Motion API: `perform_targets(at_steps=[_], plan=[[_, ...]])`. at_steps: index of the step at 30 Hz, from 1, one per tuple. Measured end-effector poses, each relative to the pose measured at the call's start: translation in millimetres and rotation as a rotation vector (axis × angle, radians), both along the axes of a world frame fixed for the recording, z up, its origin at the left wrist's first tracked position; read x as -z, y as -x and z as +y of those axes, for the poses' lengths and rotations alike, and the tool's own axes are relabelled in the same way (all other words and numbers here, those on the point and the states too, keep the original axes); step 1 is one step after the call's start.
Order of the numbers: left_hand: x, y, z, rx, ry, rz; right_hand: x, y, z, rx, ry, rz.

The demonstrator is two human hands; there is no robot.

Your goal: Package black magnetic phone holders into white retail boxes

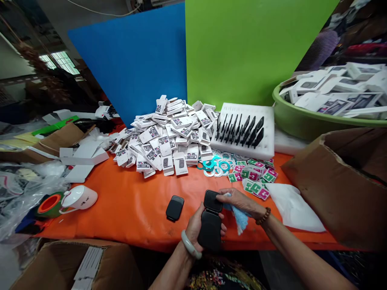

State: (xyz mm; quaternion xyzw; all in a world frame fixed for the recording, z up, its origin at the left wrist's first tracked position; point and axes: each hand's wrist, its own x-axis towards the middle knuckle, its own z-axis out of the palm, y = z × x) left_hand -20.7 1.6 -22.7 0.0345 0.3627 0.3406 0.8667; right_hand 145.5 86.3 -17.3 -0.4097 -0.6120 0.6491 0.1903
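Observation:
My left hand [196, 227] is closed around a black hinged folding stand [211, 229], which lies unfolded with its smaller panel pointing away from me. A pale bangle circles that wrist. My right hand [237, 200] pinches a light-blue cloth [241, 219], and its fingertips touch the smaller panel. A second black folding stand [175, 208], folded flat, lies on the orange table cover to the left. Beyond my hands, a white foam tray [243, 151] holds several black stands upright in rows.
White printed boxes [165, 151] are heaped at the back. Turquoise and white rings [223, 166] and printed cards [255, 187] lie ahead. A green tub [302, 117] full of boxes and a carton [326, 173] stand right. At left are a white mug [86, 197] and a tape roll [50, 205].

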Motion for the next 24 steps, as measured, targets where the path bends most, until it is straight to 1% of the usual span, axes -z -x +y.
perform_targets(at_steps=[2, 3, 5, 7, 9, 10, 12, 14, 16, 17, 19, 21, 23, 24], plan=[[1.7, -1, -1, -0.022, 0.002, -0.057, 2.2, 1, -8, 0.022, 0.071, 0.056], [2.2, -2, -3, -0.056, -0.005, -0.098, 3.7, 1, -10, 0.064, 0.076, 0.069], [3.0, -3, -6, -0.139, -0.018, -0.172, 6.3, 2, -12, 0.149, 0.033, 0.075], [4.3, -2, -9, -0.183, -0.013, -0.211, 7.1, 2, -13, 0.190, -0.039, 0.056], [7.0, -2, -11, -0.198, 0.011, -0.232, 5.8, 5, -15, 0.208, -0.126, 0.010], [8.8, -3, -10, -0.213, 0.027, -0.240, 4.7, 7, -18, 0.224, -0.190, -0.028], [12.6, -3, -8, -0.275, 0.062, -0.242, 2.6, 14, -25, 0.256, -0.384, -0.110], [15.7, -3, -3, -0.397, 0.091, -0.224, 2.0, 22, -37, 0.211, -0.630, -0.192], [17.3, -1, 1, -0.515, 0.104, -0.185, 4.5, 28, -51, 0.097, -0.847, -0.280], [17.7, 0, 2, -0.548, 0.108, -0.160, 7.1, 29, -59, 0.030, -0.928, -0.320], [18.0, 5, 3, -0.537, 0.114, -0.114, 14.3, 31, -75, -0.066, -1.044, -0.375], [18.3, 10, 2, -0.485, 0.110, -0.096, 20.9, 30, -91, -0.111, -1.103, -0.410], [18.2, 13, 0, -0.443, 0.097, -0.104, 22.5, 28, -100, -0.110, -1.106, -0.442], [17.9, 14, -2, -0.429, 0.088, -0.100, 20.6, 26, -101, -0.115, -1.075, -0.439]])
